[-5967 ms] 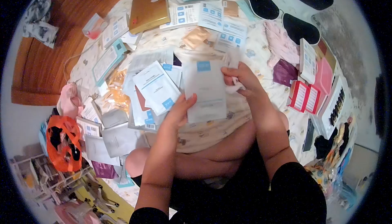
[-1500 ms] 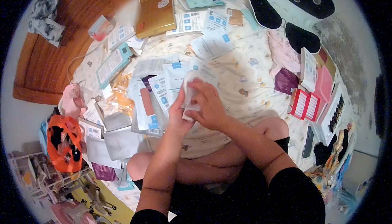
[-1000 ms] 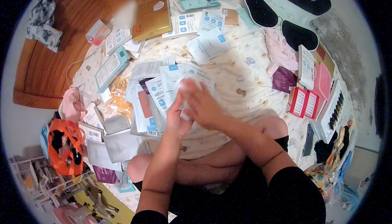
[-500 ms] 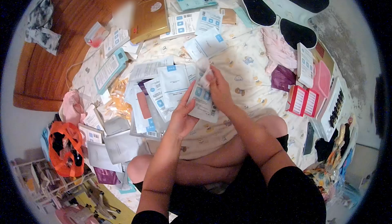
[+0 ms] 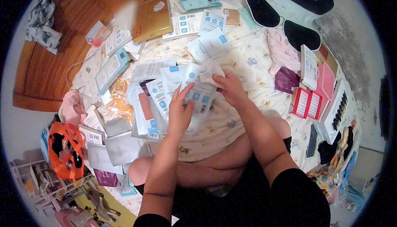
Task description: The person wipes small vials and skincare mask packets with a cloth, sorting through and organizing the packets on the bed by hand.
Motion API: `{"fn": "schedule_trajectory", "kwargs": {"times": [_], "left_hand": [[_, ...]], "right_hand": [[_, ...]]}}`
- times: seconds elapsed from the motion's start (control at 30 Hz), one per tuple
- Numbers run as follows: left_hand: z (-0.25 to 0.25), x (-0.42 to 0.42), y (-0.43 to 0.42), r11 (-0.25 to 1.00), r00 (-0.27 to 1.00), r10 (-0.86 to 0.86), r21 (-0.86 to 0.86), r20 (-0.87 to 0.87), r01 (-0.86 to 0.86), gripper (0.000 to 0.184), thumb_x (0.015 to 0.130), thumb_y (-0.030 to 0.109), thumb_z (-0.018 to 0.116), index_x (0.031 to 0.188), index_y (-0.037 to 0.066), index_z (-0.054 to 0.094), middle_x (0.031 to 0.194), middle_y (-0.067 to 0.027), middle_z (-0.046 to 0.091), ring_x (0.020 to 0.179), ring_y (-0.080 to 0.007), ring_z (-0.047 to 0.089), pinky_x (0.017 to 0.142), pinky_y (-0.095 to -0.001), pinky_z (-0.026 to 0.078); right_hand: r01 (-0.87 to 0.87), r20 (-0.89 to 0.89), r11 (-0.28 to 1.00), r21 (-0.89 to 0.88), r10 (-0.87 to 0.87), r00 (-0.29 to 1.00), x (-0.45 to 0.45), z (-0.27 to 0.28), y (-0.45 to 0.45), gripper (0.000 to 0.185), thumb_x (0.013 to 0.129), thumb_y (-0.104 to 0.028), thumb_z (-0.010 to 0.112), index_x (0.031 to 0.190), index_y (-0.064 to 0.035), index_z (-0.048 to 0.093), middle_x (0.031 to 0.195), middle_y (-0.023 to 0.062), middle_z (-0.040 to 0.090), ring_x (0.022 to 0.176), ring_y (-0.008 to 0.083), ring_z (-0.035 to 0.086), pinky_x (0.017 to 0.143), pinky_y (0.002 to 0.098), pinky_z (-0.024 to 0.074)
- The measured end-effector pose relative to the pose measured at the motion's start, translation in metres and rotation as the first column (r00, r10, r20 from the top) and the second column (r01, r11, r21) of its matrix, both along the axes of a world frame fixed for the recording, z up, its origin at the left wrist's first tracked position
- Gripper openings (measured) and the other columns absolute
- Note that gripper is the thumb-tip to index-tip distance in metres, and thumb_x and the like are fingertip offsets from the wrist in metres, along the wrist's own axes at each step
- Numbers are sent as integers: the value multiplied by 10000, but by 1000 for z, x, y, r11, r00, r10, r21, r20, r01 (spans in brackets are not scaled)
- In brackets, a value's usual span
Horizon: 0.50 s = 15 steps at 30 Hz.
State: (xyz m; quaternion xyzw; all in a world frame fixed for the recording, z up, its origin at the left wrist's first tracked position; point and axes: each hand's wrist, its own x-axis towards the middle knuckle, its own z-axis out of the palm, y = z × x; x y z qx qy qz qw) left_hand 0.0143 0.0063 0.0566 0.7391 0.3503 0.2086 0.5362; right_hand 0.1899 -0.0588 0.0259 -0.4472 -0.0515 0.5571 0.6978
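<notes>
My left hand (image 5: 180, 112) grips the left edge of a white sachet (image 5: 202, 97) printed with blue squares and small text, thumb over its front. A crumpled white tissue (image 5: 211, 74) is pinched in my right hand (image 5: 231, 89) and lies against the sachet's upper part. Under and left of my left hand spreads a pile of similar sachets, among them a white one with a blue tab (image 5: 172, 74) and one bearing a pinkish-brown patch (image 5: 145, 106). Beyond my hands, another white sachet (image 5: 208, 45) rests on the patterned bedsheet (image 5: 248, 78).
A gold box (image 5: 152, 20) and white boxes stand at the back. Orange strips (image 5: 120, 100) and an orange bag (image 5: 66, 150) are on the left. To the right are a red-and-white box (image 5: 306, 103), a purple packet (image 5: 287, 80) and pink cloth (image 5: 279, 49).
The sachet has tilted and shifted slightly up, showing more of its printed face. My right hand has moved right and down, and the tissue is spread wider over the sachet's top.
</notes>
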Motion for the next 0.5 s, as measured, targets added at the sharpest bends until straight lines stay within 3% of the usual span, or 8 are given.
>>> {"fn": "schedule_trajectory", "kwargs": {"times": [0.07,0.17,0.27,0.3,0.33,0.37,0.47,0.5], "left_hand": [[7,3,-6,982,996,32,187,-87,-16,473,713,-25,607,1169,75,530,1328,-139,352,1175,-306,396,947,-365,357],[8,8,-17,892,973,95,452,-210,11,488,723,63,634,1190,68,494,1319,-200,318,1145,-358,400,928,-364,352],[5,12,-29,856,993,43,516,-105,18,671,712,113,670,1303,112,354,1334,-197,292,1155,-348,383,942,-373,337],[4,11,-31,974,998,-41,219,-50,51,770,699,134,689,1336,102,257,1344,-182,278,1162,-330,377,945,-372,337],[4,10,-31,990,994,-103,-98,30,106,876,687,156,708,1368,93,161,1353,-167,265,1170,-312,371,948,-370,338],[4,12,-30,989,994,-107,-99,30,110,876,687,156,708,1368,93,161,1353,-167,265,1170,-312,371,948,-370,338],[8,5,-22,612,915,234,-781,328,123,762,800,291,594,1347,0,151,1295,-141,371,1151,-295,415,941,-376,363],[11,2,-18,612,915,233,-781,328,124,762,800,291,594,1347,0,151,1295,-141,371,1151,-295,415,941,-376,363]], "right_hand": [[-8,505,987,-158,88,859,-3,-13,-1,256,837,-189,544,1019,-12,574,895,87,622,822,186,585,732,295,452],[121,724,992,-33,-60,687,-23,-20,3,310,865,-280,530,1027,-18,561,872,43,617,759,113,576,665,223,464],[-7,479,996,-87,48,877,-49,22,-7,258,863,-235,509,969,-15,592,836,58,620,768,164,584,681,267,440],[-6,478,996,-87,47,877,-53,26,-7,258,863,-235,509,969,-15,592,836,58,620,768,164,584,681,267,440],[-41,180,999,-8,42,983,-56,29,-7,258,870,-237,497,960,-17,595,860,56,613,767,160,577,679,265,437],[-47,-136,996,79,57,989,-57,32,-8,259,876,-240,485,951,-19,597,884,54,607,766,156,570,677,263,434],[145,-204,978,150,-113,972,-57,45,-11,212,867,-204,503,924,-15,579,976,73,580,823,141,551,686,274,440],[146,-205,978,150,-114,972,-52,42,-12,212,867,-204,503,924,-15,579,976,73,580,823,141,551,686,274,440]]}}
